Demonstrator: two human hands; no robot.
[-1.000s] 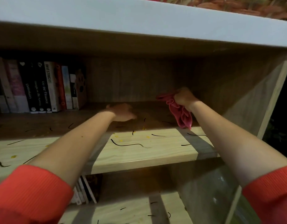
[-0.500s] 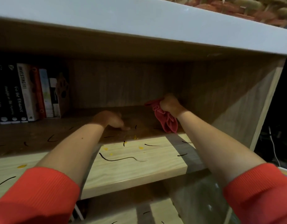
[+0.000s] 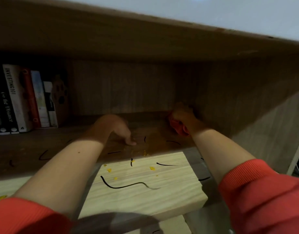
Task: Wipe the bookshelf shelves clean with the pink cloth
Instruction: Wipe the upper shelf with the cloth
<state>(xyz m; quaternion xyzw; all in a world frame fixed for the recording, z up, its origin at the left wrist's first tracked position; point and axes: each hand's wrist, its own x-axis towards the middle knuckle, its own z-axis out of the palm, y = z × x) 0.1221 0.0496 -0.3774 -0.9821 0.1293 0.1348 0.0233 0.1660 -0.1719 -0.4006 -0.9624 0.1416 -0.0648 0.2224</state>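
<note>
- The pink cloth [image 3: 177, 126] is found bunched in the right hand [image 3: 184, 115], deep in the rear right corner of the shelf [image 3: 162, 191]. The fingers are closed round the cloth. Their exact lie is lost in shadow and blur.
- The left hand [image 3: 115, 127] is set on the shelf board at mid-depth. Its fingers [image 3: 132, 142] are bent downward and held close together, with the tips touching the wood. Nothing is held.
- Black strands [image 3: 125, 184] and yellow crumbs [image 3: 152, 168] are scattered over the lit front part and the shaded middle, between the two forearms. The shelf is judged not yet wiped.
- The step in hand is judged to be a stroke begun from the rear corner. The cloth is best flattened, pressed well into the corner and drawn forward and leftward in overlapping passes. Debris is then gathered into the fold rather than packed against the panels.
- The side panel [image 3: 263, 124] stands just beside the right hand and the back panel [image 3: 128, 88] just behind it. The underside of the upper shelf [image 3: 128, 39] limits any lift.
- The front edge is open. A lower shelf [image 3: 175, 223] shows beneath it, so anything swept over that edge is likely to land there.
- Open room lies to the left, up to the row of books [image 3: 24, 98], which stands well apart from both hands.
- The left hand lies in the path of a leftward pass and is best lifted clear first.
</note>
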